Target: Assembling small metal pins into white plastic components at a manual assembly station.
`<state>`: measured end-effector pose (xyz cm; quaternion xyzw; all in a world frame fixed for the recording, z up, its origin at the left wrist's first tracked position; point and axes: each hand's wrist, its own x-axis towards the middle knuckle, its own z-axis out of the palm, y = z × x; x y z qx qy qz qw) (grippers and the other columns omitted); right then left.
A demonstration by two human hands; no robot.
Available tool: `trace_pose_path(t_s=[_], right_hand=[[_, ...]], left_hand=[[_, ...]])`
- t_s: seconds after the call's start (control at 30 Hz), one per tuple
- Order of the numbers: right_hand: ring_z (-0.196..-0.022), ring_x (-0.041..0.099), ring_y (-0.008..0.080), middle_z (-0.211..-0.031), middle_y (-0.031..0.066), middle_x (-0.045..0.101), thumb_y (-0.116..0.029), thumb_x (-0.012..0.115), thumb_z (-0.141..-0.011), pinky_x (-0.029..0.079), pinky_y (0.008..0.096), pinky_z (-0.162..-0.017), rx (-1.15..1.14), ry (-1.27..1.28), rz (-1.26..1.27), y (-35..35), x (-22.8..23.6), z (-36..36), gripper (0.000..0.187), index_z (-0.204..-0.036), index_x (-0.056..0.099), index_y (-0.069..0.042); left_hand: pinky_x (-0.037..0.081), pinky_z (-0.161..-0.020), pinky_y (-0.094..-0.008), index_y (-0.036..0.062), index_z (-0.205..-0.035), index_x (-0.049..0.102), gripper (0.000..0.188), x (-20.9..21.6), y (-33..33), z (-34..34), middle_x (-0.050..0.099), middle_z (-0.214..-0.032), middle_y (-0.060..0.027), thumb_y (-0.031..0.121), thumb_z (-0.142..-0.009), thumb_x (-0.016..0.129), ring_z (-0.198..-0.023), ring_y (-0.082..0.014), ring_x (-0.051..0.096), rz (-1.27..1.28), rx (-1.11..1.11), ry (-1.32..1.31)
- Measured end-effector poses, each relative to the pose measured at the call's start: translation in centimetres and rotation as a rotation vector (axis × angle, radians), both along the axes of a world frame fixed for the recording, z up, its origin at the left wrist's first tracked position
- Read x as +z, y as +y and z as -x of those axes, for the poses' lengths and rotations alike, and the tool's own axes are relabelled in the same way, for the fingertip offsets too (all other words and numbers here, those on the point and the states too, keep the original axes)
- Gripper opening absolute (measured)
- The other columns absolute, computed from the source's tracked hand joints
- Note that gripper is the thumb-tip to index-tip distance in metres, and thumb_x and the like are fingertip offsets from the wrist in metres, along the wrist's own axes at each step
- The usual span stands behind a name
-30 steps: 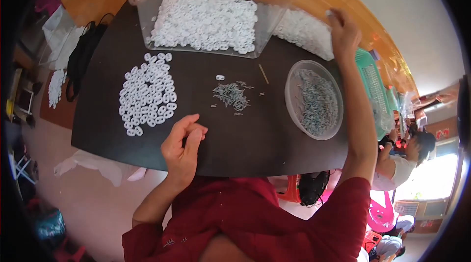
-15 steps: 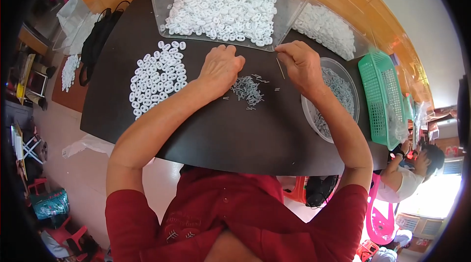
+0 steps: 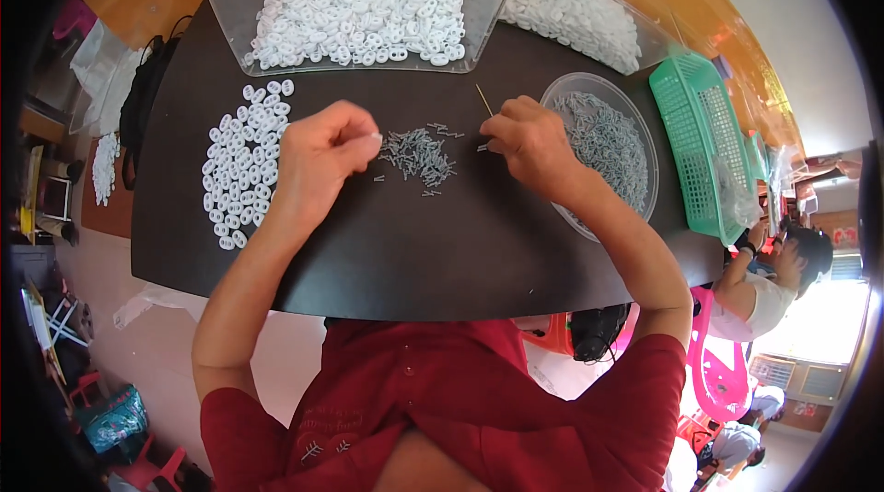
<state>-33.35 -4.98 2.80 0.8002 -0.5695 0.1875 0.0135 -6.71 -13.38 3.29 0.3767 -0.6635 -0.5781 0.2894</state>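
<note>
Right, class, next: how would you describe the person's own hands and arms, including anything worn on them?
The left hand and right hand are ungloved. The forearms are bare, with no watch or bracelet showing. The short, loose sleeves are dark red, matching the buttoned shirt. Whether any rings are worn is hard to tell.

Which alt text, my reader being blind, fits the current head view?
A person's left hand pinches a small white piece over a dark table, the right hand beside metal pins. Around them: two-holed white pieces, more in a clear bin, a pin-filled tub, a green basket.
</note>
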Motion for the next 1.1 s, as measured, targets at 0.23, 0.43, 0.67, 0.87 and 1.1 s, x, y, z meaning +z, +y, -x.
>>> trace_pose_path(t_s=[0.23,0.43,0.67,0.87,1.1], right_hand=[[-0.075,0.055,0.0288,-0.076,0.0088,0.057,-0.001,0.067,-0.069,0.046,0.0383,-0.064,0.025,0.002,-0.11,-0.1,-0.8,-1.2,0.015,-0.083,0.061,-0.004],[-0.077,0.058,0.0293,-0.08,0.0117,0.06,-0.002,0.066,-0.074,0.047,0.0351,-0.069,-0.112,-0.418,-0.123,0.3,0.5,-1.8,0.016,-0.09,0.063,-0.001],[-0.076,0.057,0.0288,-0.077,0.0115,0.059,-0.002,0.067,-0.073,0.046,0.0363,-0.066,-0.097,-0.258,-0.092,0.8,-0.6,-3.1,0.013,-0.086,0.065,-0.002],[-0.077,0.057,0.0288,-0.075,0.0105,0.058,-0.003,0.068,-0.072,0.046,0.0378,-0.066,-0.155,-0.184,-0.026,-0.8,-0.6,-2.8,0.012,-0.083,0.064,-0.003],[-0.075,0.058,0.0293,-0.076,0.0114,0.059,-0.003,0.065,-0.072,0.046,0.0383,-0.066,-0.101,-0.197,-0.105,-1.7,-1.0,-2.9,0.006,-0.076,0.061,-0.001]], left_hand=[[0.05,-0.061,-0.0234,-0.002,-0.091,0.062,0.011,-0.4,5.1,-1.4,0.063,-0.079,-0.0073,0.003,-0.082,0.066,-0.067,-0.0118,0.059,-0.329,0.094,0.374],[0.048,-0.064,-0.0223,-0.002,-0.098,0.062,0.017,-1.5,6.8,-1.4,0.062,-0.081,-0.0048,0.003,-0.082,0.066,-0.071,-0.0096,0.058,-0.382,0.112,0.434],[0.045,-0.064,-0.0196,-0.0009,-0.096,0.06,0.012,-2.6,7.3,-1.8,0.06,-0.08,-0.0032,0.007,-0.088,0.062,-0.069,-0.0073,0.055,-0.294,0.031,0.371],[0.045,-0.061,-0.0192,0.0003,-0.092,0.059,0.009,-2.9,7.6,-2.1,0.06,-0.08,-0.0015,0.009,-0.089,0.061,-0.072,-0.0064,0.055,-0.297,0.006,0.367],[0.045,-0.061,-0.0196,-0.0003,-0.092,0.059,0.011,-3.0,7.5,-2.5,0.06,-0.081,-0.0019,0.01,-0.089,0.062,-0.073,-0.0072,0.056,-0.312,-0.02,0.391]])
